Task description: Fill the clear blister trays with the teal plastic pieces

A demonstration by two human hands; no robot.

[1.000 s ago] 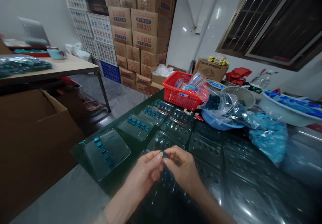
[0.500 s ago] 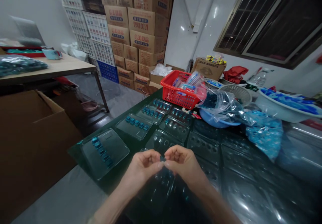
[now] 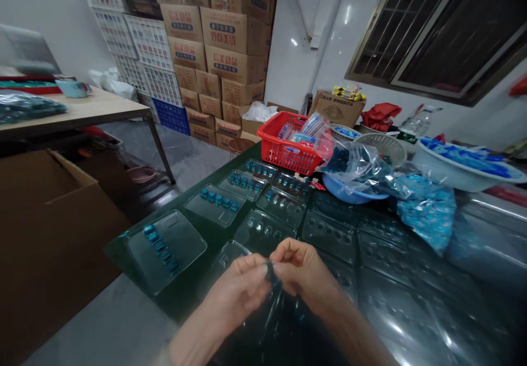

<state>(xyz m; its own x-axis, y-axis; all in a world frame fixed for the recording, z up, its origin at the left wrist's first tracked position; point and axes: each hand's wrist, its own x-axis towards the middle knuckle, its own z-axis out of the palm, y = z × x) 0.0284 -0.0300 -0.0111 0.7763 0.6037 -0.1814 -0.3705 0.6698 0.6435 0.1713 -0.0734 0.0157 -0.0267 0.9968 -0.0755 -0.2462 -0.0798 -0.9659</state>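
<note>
My left hand and my right hand meet above the dark green table, fingertips pinched together. Between them is a small dark teal piece, mostly covered by the fingers, so its exact kind is unclear. Beneath and around the hands lie clear plastic trays with moulded hollows. The left tray carries a row of shiny teal pieces. Farther back, another clear tray bears a similar row. Just beyond my hands, a tray has hollows without teal pieces.
A red basket of packaged goods stands at the table's far end. Beside it are a blue basin, a clear bag of light-blue packets and a white tub of blue items. An open cardboard box is at left.
Both hands stay together, but the fingers have shifted around the small piece, which shows darker between them. My left hand has turned slightly. The whole view has moved a little.
</note>
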